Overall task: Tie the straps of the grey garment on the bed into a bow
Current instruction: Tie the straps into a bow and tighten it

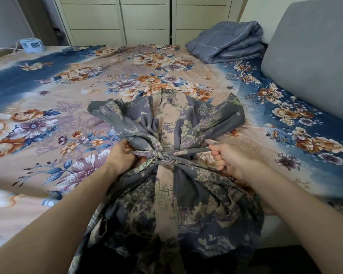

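Garment: a grey printed fabric garment with pale tree and castle motifs lies spread on the floral bed sheet, its near part hanging over the bed's front edge, its far part fanned out toward the middle of the bed.
Straps: two narrow grey fabric straps cross at the garment's cinched waist and meet in a tight knot between the two hands.
Left hand: the left hand is closed, fingers curled around the bunched strap end just left of the knot; the knuckles rest against the sheet.
Right hand: the right hand is a closed fist, the strap running taut from the knot into it and pinched between thumb and curled fingers.
Tension: both strap ends stretch out sideways from the knot, nearly level.
Far corner: a folded blue-grey checked quilt sits beside a grey padded headboard.
Left edge: a small white fan stands near the bed.
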`<state>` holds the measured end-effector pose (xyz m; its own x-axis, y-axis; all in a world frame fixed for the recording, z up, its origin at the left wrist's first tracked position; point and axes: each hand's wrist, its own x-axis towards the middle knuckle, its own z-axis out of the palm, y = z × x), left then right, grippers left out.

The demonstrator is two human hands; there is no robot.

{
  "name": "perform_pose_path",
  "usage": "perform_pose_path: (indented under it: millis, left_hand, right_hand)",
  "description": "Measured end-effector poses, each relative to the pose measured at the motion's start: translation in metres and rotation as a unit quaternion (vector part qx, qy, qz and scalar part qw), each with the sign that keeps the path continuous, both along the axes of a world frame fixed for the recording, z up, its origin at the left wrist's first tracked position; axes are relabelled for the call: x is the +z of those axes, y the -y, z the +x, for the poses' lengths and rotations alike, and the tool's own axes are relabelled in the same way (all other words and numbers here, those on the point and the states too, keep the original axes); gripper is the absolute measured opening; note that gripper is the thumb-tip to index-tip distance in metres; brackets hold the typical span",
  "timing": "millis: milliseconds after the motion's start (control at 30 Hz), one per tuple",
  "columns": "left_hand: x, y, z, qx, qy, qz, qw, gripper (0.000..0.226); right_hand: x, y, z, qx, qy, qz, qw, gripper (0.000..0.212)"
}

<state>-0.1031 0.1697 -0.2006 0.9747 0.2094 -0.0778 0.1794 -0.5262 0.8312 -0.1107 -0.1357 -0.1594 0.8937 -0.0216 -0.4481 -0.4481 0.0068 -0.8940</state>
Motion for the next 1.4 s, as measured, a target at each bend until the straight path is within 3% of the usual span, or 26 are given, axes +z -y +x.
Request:
perform_pose_path:
  millis: [100,300,467,567,667,733,900,1300,1400]
  left_hand:
    - [0.001,0.002,-0.004,-0.022,0.014,0.015,1.000,0.034]
    - [0.022,0.008,-0.015,-0.021,-0.006,-0.016,1.000,0.026]
    - [0.068,0.023,-0.037,-0.040,0.030,-0.160,0.986,0.017]
    - [0.082,0.034,-0.038,-0.068,0.028,-0.308,0.949,0.022]
    - [0.089,0.047,-0.038,-0.094,0.021,-0.486,0.869,0.023]
    - [0.093,0.057,-0.039,-0.099,0.010,-0.537,0.838,0.023]
    - [0.094,0.074,-0.038,-0.042,0.036,-0.508,0.860,0.052]
    - [0.067,0.068,-0.021,0.130,0.007,-0.463,0.877,0.027]
    - [0.070,0.071,-0.024,0.087,0.010,-0.494,0.865,0.029]
  right_hand:
    - [-0.003,0.002,0.003,-0.011,-0.002,-0.017,1.000,0.031]
    - [0.011,-0.012,-0.001,-0.025,0.007,0.104,0.994,0.044]
    - [0.038,-0.024,-0.003,-0.031,0.059,0.223,0.973,0.041]
    - [0.048,-0.034,-0.008,-0.003,0.073,0.292,0.954,0.047]
    - [0.053,-0.045,-0.012,0.017,0.073,0.317,0.946,0.050]
    - [0.054,-0.050,-0.012,0.011,0.070,0.308,0.949,0.043]
    - [0.048,-0.058,-0.007,0.001,0.043,0.246,0.968,0.041]
    - [0.035,-0.053,-0.008,0.022,-0.019,0.135,0.990,0.037]
    - [0.035,-0.053,-0.011,0.039,0.027,0.017,0.999,0.028]
